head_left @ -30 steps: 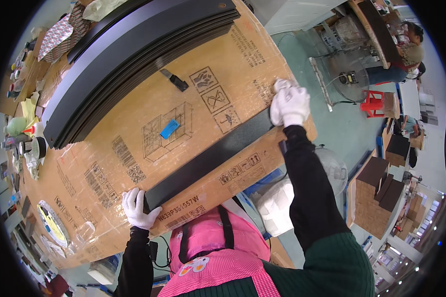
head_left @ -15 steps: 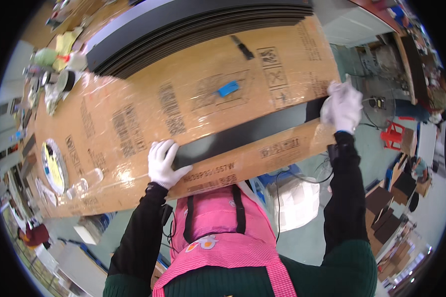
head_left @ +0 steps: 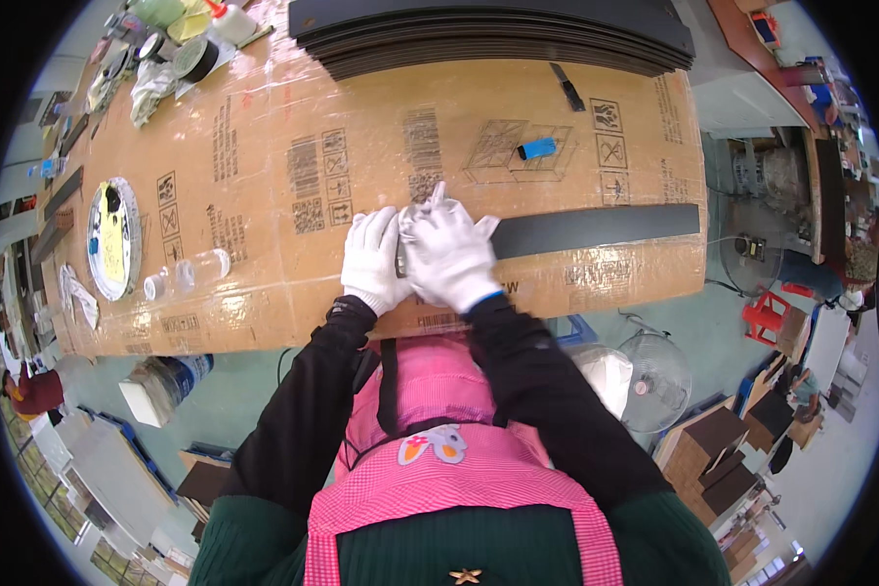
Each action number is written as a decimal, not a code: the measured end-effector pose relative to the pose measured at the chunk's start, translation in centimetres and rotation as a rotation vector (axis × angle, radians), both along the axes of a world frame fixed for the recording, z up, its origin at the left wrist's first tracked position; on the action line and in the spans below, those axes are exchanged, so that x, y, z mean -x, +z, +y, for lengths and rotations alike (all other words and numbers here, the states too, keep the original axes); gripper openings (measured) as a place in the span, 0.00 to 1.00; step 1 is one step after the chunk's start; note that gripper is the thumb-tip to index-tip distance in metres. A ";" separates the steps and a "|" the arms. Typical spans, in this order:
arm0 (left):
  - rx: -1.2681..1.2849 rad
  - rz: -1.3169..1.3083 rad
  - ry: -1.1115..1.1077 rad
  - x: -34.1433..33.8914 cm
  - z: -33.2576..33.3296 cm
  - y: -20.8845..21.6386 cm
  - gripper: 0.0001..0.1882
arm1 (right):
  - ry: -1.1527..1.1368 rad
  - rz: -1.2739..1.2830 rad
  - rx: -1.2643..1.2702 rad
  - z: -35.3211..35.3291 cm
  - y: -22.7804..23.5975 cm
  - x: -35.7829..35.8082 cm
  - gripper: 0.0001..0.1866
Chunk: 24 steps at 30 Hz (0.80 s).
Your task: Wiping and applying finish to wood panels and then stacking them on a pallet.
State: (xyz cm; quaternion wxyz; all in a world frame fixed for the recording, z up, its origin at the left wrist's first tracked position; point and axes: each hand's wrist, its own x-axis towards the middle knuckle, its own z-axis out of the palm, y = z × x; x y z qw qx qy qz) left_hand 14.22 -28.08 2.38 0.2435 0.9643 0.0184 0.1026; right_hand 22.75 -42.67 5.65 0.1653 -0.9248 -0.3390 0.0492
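The left hand, in a white glove, lies palm down at the left end of a black board, its fingers close together; whether they grip the board's edge, I cannot tell. The right hand, gloved too, lies over the board just beside the left, its fingers bunched and slightly blurred. Something pale shows at those fingers, too unclear to name, and how tightly they close cannot be told.

The board lies flat along the near side of the cardboard, its bare length running right from the hands almost to the cardboard's right edge. Beyond it are a blue block and, farther off, a knife near a stack of dark boards. To the left, well apart from the hands, are a clear cup, an oval tray holding something yellow, and a white cloth. At the far left stand a white bottle with a red tip and a dark jar. A fan stands below the near edge.
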 end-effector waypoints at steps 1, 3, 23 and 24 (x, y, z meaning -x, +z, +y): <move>0.016 0.043 0.003 0.4 0.2 0.8 0.49 | 0.095 -0.030 0.009 -2.4 -0.1 -1.3 0.14; 0.011 0.087 0.011 2.1 2.6 1.0 0.50 | -0.162 0.401 0.355 -5.9 2.1 -5.8 0.12; 0.108 -0.021 -0.110 -1.7 0.1 1.5 0.45 | -0.032 -0.638 1.089 -16.5 -9.3 -6.2 0.21; 0.063 0.047 -0.047 1.3 2.2 0.8 0.44 | 0.061 -0.232 0.829 -8.6 -5.9 -3.4 0.22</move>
